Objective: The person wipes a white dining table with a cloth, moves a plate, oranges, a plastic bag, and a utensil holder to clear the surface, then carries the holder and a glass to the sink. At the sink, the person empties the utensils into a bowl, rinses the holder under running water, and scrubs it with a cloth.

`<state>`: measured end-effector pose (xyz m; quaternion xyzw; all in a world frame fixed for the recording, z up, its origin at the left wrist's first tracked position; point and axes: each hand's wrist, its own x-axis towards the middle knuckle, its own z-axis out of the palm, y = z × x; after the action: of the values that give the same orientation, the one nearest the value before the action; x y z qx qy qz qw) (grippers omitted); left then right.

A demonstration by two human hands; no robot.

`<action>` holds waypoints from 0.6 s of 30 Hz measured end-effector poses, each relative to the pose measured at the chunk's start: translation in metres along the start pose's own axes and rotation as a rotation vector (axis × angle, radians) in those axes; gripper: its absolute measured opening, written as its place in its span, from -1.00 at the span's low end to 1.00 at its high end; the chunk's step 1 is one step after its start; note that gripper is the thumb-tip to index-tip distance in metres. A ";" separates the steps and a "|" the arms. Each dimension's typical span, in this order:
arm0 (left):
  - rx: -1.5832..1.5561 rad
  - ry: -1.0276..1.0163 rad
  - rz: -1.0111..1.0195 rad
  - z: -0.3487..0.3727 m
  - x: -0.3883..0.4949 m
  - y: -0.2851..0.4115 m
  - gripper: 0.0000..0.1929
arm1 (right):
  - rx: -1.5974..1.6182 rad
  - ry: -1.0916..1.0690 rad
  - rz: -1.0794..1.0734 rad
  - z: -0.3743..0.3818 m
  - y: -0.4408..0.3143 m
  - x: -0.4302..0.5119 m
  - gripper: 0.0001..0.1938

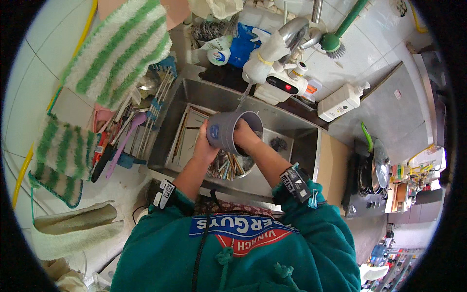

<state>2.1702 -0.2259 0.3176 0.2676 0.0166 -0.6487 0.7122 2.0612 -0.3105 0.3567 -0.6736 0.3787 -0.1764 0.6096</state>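
Note:
A grey-purple plastic cup (228,129) is held tilted over the stainless-steel sink (288,122), its mouth towards the right. My left hand (205,146) grips the cup's outer wall from the left and below. My right hand (247,137) reaches into the mouth; its fingers are hidden inside, so whether they hold something cannot be told. Water runs from the wrapped faucet spout (254,71) down by the cup's outer side. Below the cup, a bundle of chopsticks or similar thin utensils (230,166) lies in the sink. A dark mesh scourer (278,143) rests on the sink floor.
Loose sticks (180,135) lie at the sink's left. A utensil rack (155,113) and striped green-white cloths (120,54) are on the left. A white pump bottle (343,102) stands behind the right rim. A lidded pan (379,166) sits on the stove. A green-handled brush (332,42) hangs at the wall.

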 end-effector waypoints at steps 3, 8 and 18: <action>-0.071 -0.010 -0.030 -0.007 0.002 -0.004 -0.54 | -0.025 -0.108 -0.116 0.002 0.004 -0.001 -0.63; -0.051 0.015 -0.048 -0.020 0.008 0.001 -0.55 | -0.716 -0.296 -0.511 0.009 0.002 0.003 -0.67; 0.054 0.016 -0.040 -0.011 0.007 0.007 -0.52 | -1.138 -0.165 -0.550 0.002 -0.017 -0.001 -0.72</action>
<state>2.1816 -0.2275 0.3086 0.2915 0.0104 -0.6610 0.6914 2.0669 -0.3094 0.3724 -0.9761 0.1781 -0.0453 0.1159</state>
